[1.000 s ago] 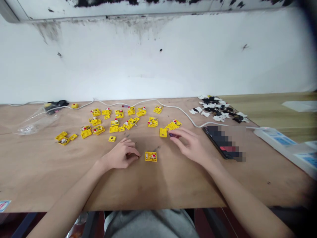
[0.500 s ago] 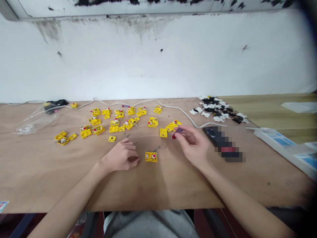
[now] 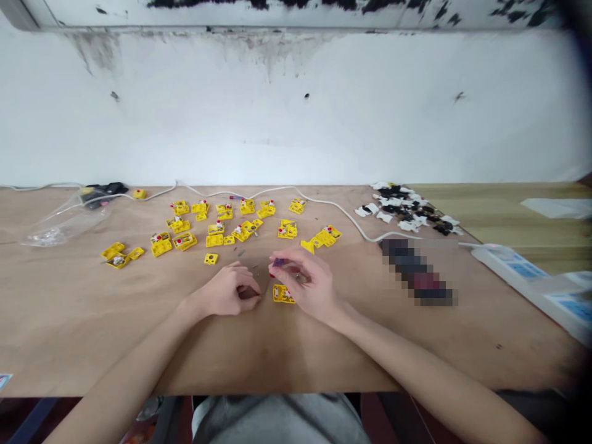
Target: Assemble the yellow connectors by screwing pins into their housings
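My right hand (image 3: 311, 285) pinches a small screwdriver (image 3: 278, 263) by its purple and red handle. Its thin shaft slants down toward the fingertips of my left hand (image 3: 226, 290). That hand rests on the table with thumb and forefinger pressed together; whatever is between them is too small to make out. Under my right hand lies an open yellow case (image 3: 279, 293) with small parts inside, its right side partly covered by my fingers. A few tiny metal pieces (image 3: 241, 252) lie just beyond my left hand, near a small yellow cover (image 3: 211, 259).
Several opened yellow cases (image 3: 185, 240) with red buttons spread across the back of the brown table (image 3: 222, 357). Behind them runs a white cable (image 3: 340, 202). Black and white pieces (image 3: 407, 206) are heaped back right, near a power strip (image 3: 513, 265). A plastic bag (image 3: 60, 225) lies left.
My right hand has brought the screwdriver left, from beside the yellow pieces to above the open case, close to my left fingertips. A yellow piece at the right now looks tilted. My left hand has barely moved.
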`<state>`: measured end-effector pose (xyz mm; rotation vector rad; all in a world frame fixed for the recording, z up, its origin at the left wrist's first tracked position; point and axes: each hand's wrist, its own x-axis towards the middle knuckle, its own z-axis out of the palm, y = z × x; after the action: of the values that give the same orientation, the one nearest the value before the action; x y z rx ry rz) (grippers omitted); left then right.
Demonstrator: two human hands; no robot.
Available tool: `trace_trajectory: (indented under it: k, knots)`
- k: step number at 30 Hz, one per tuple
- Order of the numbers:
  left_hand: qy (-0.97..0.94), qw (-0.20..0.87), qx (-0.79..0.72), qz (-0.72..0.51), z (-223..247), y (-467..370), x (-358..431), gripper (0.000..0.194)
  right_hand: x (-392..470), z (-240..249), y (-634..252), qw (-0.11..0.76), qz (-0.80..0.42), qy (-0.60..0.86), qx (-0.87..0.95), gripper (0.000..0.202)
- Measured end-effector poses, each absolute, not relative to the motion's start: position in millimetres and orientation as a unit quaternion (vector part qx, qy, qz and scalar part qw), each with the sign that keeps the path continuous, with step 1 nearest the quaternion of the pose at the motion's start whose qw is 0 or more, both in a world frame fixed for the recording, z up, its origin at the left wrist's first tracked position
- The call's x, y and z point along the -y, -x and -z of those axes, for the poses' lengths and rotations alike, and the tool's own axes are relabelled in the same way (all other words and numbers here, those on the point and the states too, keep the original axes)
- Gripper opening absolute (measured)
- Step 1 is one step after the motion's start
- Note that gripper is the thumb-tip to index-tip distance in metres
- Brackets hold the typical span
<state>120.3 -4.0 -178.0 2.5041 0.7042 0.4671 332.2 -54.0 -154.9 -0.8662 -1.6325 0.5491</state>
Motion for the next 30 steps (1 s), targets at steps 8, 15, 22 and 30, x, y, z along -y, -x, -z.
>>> trace_trajectory:
  k: [8, 15, 22, 30]
  knots:
    - [-0.917, 0.234, -0.275, -0.172, 181.1, -126.3, 6.2, 0.009, 50.8, 166.6, -329.3, 0.566, -0.228, 0.376, 0.697, 0.021]
    - [-0.916, 0.230, -0.281, -0.168, 182.5, -127.1, 6.8, 0.006, 49.9, 169.0, -330.2, 0.557, -0.194, 0.353, 0.727, 0.028]
    - [-0.921, 0.216, -0.267, -0.183, 184.9, -126.9, 6.2, 0.006, 49.4, 157.4, -326.9, 0.560, -0.154, 0.333, 0.743, 0.022]
    - [-0.928, 0.171, -0.263, -0.199, 181.2, -129.2, 12.6, 0.020, 52.6, 139.1, -322.7, 0.512, -0.183, 0.317, 0.777, 0.016]
